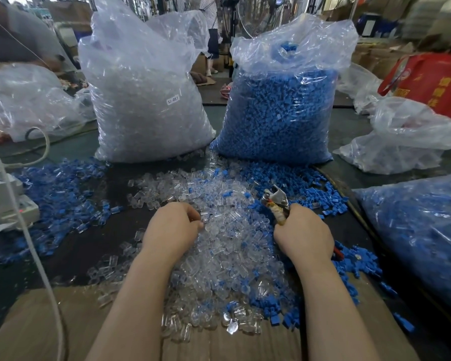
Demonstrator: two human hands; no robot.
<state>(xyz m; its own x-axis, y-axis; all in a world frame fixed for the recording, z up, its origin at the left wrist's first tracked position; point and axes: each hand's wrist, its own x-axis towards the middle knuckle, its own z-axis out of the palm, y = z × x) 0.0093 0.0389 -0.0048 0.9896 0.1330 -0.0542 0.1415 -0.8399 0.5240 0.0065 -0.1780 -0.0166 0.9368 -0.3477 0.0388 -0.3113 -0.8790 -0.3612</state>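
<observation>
The left hand (171, 225) curls its fingers into the clear caps (219, 254) heaped mid-table; whether it has one pinched cannot be told; the right hand (303, 231) grips pliers (275, 200) beside the blue pieces (297, 182); both heaps are large and the bags (146, 100) behind are full, so the work looks far from done.

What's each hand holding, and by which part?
Right hand grips the pliers by the taped handles, metal head up. Left hand has fingers curled in the clear caps; whether it pinches one cannot be told.
</observation>
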